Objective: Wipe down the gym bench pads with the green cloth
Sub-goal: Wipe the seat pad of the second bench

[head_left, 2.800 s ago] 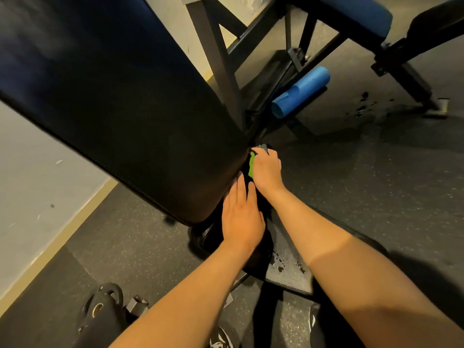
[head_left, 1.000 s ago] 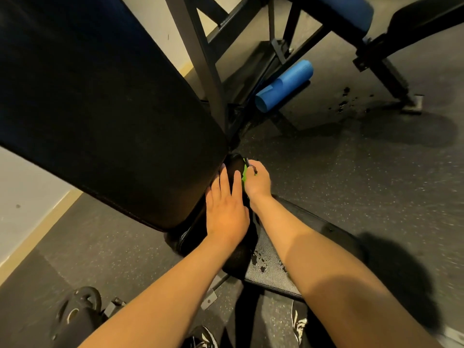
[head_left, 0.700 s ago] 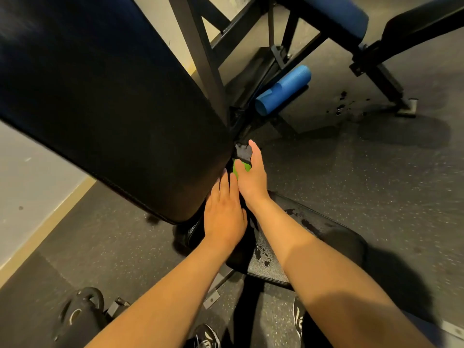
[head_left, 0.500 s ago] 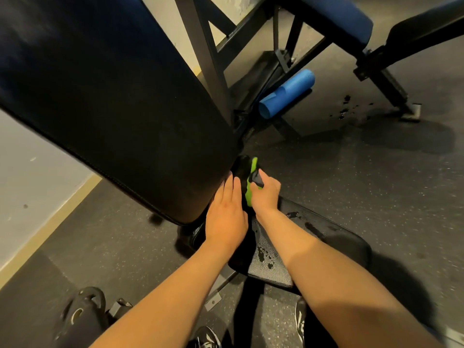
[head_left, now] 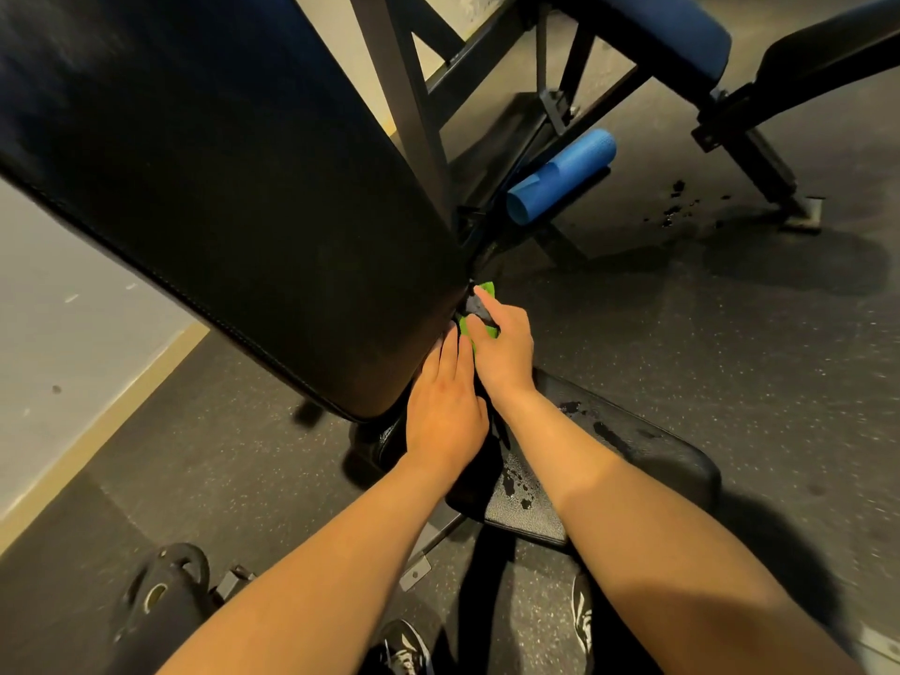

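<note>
Touching the back pad (head_left: 243,211), the green cloth (head_left: 487,288) is gripped by the right hand (head_left: 501,353); left hand (head_left: 445,411) laid flat alongside.

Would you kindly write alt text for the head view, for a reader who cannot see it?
The right hand holds the green cloth against the lower end of the black back pad, while the left hand rests flat beside it. Wet spots dot the seat pad.
</note>
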